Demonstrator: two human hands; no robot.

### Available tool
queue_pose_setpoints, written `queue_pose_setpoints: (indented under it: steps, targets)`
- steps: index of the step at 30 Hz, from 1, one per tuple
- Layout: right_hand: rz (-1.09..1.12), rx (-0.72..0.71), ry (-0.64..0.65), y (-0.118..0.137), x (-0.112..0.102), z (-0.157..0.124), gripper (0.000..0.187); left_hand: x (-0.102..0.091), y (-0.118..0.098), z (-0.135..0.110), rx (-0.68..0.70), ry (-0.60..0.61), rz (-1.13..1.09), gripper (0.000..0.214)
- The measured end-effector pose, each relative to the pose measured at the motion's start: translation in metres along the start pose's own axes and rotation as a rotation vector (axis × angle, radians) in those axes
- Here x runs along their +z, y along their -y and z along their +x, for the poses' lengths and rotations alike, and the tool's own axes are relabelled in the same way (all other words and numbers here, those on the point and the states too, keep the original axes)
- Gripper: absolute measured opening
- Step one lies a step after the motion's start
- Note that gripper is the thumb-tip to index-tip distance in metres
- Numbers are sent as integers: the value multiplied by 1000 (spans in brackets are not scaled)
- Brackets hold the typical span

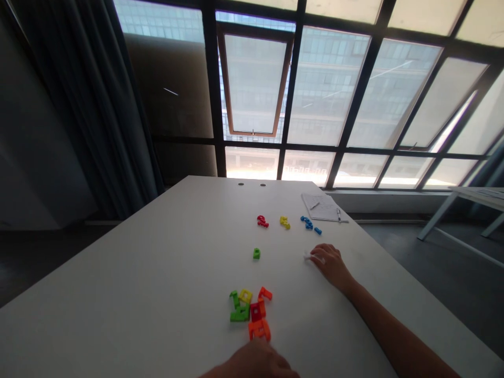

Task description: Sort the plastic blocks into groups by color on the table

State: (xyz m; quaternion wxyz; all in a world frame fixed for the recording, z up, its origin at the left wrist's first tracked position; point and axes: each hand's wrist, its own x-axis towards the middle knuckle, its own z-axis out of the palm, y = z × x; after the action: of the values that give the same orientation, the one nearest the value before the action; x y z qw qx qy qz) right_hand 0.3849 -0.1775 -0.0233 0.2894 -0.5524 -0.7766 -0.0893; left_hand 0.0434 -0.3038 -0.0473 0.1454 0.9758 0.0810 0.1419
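My right hand [331, 262] is stretched out over the right side of the table, its fingertips pinched on a small white piece [307, 256] at the tabletop. My left hand [255, 361] is low at the bottom edge, right by an orange block [259, 329]; its fingers are mostly hidden, so I cannot tell whether it touches the block. Ahead of it lies a loose cluster: green blocks [239, 314], a yellow square block [245, 295], a red block [255, 312] and another orange block [265, 293]. A single green block [256, 253] sits apart, left of my right hand.
Small piles of red pieces [262, 221], yellow pieces [284, 222] and blue pieces [307, 222] lie in a row farther off. Behind the blue ones, papers [321, 207] with pens rest near the right edge of the white table [157, 262]. Another table [478, 197] stands at the right.
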Motion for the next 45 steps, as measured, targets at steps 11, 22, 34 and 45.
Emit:
queue_pose_setpoints:
  steps: [11,22,34,45]
  targets:
    - [-89,-11,15,13,0,-2,39,-5,-1,1,2,-9,17,19]
    - [-76,-74,-48,33,-8,2,30,6,4,0,-8,-5,45,15]
    - [314,-505,398,150,-32,-10,40,5,3,-1,-6,-23,23,9]
    - [431,-442,261,148,-15,-13,14,-2,-1,-1,-27,-4,10,12]
